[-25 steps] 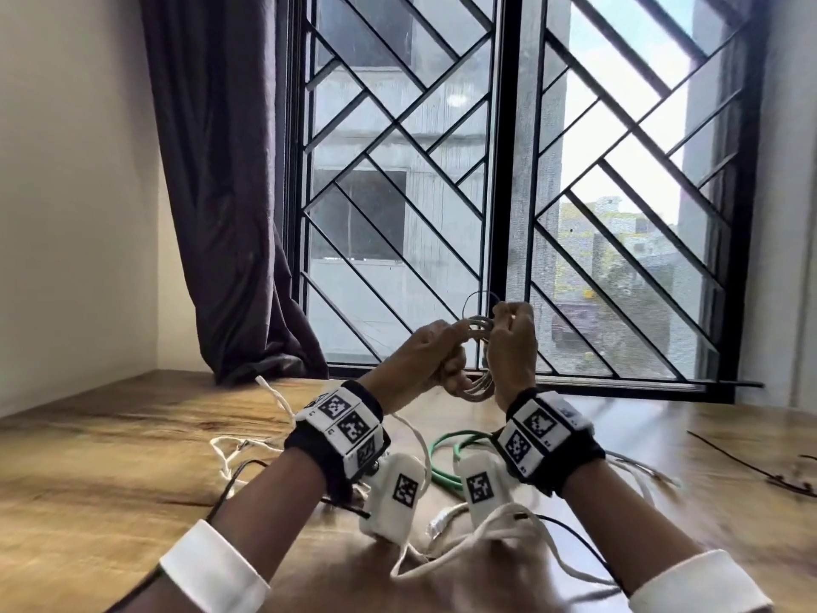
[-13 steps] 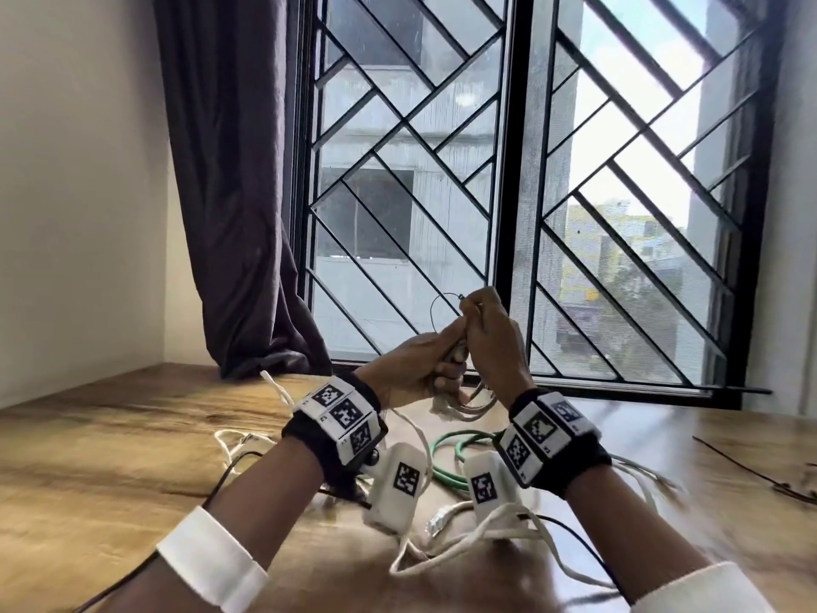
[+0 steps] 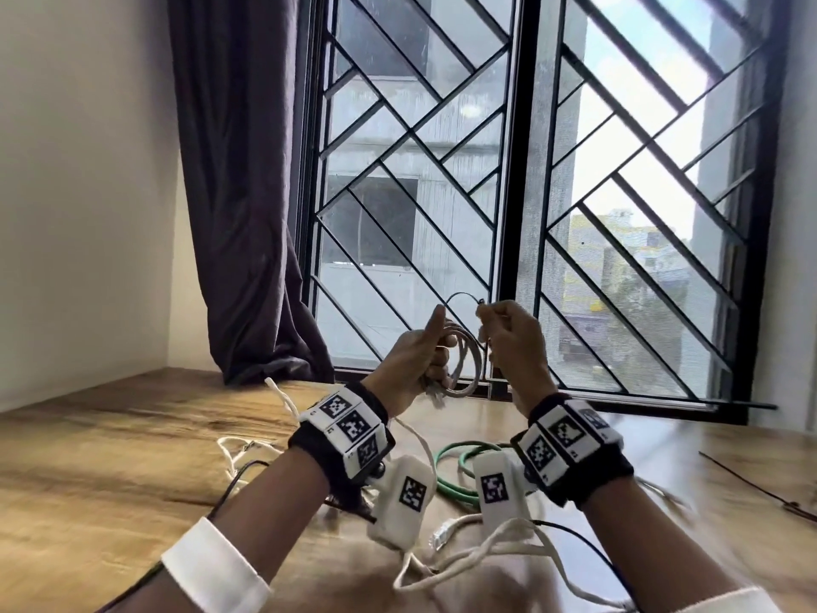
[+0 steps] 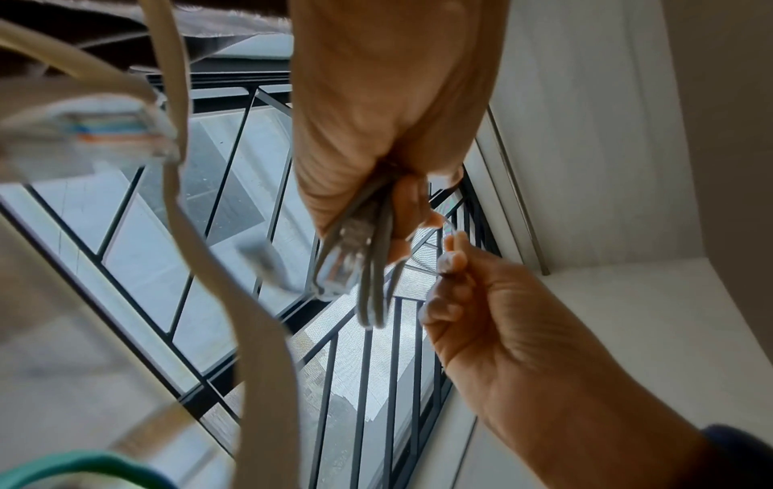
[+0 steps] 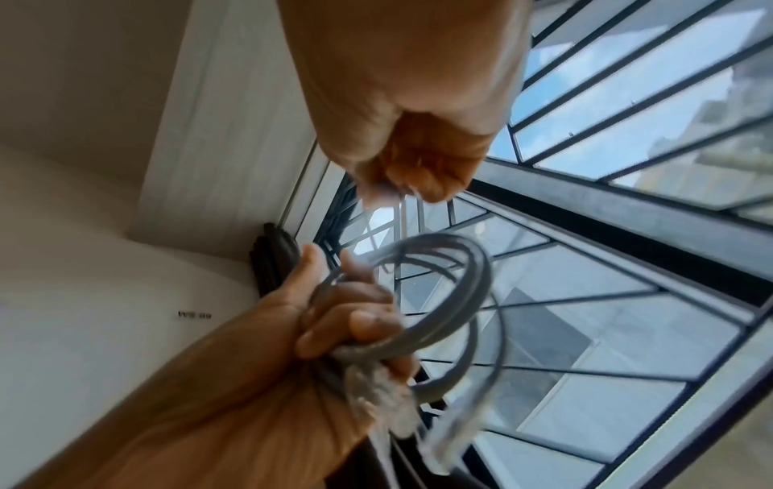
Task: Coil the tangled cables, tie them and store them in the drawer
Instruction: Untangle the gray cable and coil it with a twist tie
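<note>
My left hand grips a coil of grey network cable in its fist, thumb raised, held up in front of the window. The coil's loops hang right of the fist, and its clear plugs stick out below the fingers. My right hand is beside the coil and pinches a thin cable tie that arcs from its fingertips over to the left hand. In the right wrist view the tie runs down from the pinch towards the coil.
On the wooden tabletop below my wrists lie a green cable, white cables with a clear plug, and a thin black wire. More thin black ties lie at the right. A dark curtain hangs by the barred window.
My hands were pressed together around the coil; now they have drawn apart. The right hand has pulled the tie out to the right, and the coil hangs freely from the left fist.
</note>
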Demonstrator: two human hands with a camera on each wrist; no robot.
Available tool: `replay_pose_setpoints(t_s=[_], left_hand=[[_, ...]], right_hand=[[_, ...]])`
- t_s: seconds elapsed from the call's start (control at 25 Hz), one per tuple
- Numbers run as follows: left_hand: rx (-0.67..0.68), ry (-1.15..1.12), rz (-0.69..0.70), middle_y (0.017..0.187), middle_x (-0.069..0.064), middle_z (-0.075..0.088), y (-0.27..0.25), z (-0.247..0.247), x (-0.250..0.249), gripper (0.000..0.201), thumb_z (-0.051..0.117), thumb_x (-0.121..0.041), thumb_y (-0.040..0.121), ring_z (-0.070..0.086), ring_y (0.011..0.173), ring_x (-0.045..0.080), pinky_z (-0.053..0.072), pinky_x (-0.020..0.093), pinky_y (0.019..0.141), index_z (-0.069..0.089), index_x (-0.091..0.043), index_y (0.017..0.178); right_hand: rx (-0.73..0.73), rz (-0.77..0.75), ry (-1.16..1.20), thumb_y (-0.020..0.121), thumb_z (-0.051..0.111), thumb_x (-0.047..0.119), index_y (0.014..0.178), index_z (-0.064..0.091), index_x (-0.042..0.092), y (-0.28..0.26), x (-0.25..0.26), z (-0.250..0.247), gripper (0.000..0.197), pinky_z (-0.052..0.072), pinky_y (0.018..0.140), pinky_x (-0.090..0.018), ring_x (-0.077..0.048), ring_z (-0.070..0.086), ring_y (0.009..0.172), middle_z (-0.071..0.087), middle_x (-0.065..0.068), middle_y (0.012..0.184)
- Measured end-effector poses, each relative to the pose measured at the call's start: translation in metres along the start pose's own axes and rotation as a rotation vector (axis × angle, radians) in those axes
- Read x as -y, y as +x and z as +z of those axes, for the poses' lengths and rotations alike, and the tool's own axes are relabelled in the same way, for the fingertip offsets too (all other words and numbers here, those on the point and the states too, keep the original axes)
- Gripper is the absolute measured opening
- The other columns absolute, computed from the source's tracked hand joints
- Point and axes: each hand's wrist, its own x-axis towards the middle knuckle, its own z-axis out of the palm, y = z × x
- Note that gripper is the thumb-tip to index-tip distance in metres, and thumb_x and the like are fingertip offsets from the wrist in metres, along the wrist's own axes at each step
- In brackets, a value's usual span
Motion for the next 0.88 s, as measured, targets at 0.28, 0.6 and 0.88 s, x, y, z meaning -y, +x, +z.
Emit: replay_pose_setpoints(t_s=[0.28, 0.6, 0.88], left_hand=[[-0.158, 0.227, 0.024, 0.044, -0.008, 0.030, 0.003, -0.002, 0.001, 0.037, 0.031, -0.038, 0.102, 0.024, 0.034, 0.007, 0.024, 0.019, 0.041, 0.036, -0.019, 0.070], [-0.120, 0.165, 0.183, 0.047, -0.007, 0.029, 0.005, -0.010, -0.001, 0.013, 0.039, -0.016, 0.100, 0.021, 0.035, 0.006, 0.017, 0.016, 0.037, 0.046, -0.021, 0.090], [-0.095, 0.142, 0.047, 0.045, -0.011, 0.033, 0.002, -0.004, -0.004, 0.026, 0.058, -0.043, 0.090, 0.024, 0.034, 0.004, 0.019, 0.015, 0.036, 0.056, -0.017, 0.090]], right_hand=[[0.184, -0.031, -0.034, 0.090, 0.059, 0.023, 0.083, 0.062, 0.010, -0.014, 0.000, 0.016, 0.015, 0.037, 0.053, -0.026, -0.005, 0.045, 0.047, 0.052, 0.009, 0.051], [0.144, -0.029, 0.072, 0.091, 0.059, 0.020, 0.076, 0.059, 0.017, -0.015, 0.004, 0.013, 0.015, 0.058, 0.059, -0.037, -0.005, 0.049, 0.045, 0.052, 0.002, 0.053], [0.136, -0.037, 0.046, 0.088, 0.063, 0.024, 0.081, 0.065, 0.013, -0.014, 0.000, 0.009, 0.013, 0.057, 0.065, -0.043, -0.013, 0.060, 0.054, 0.063, -0.008, 0.062]])
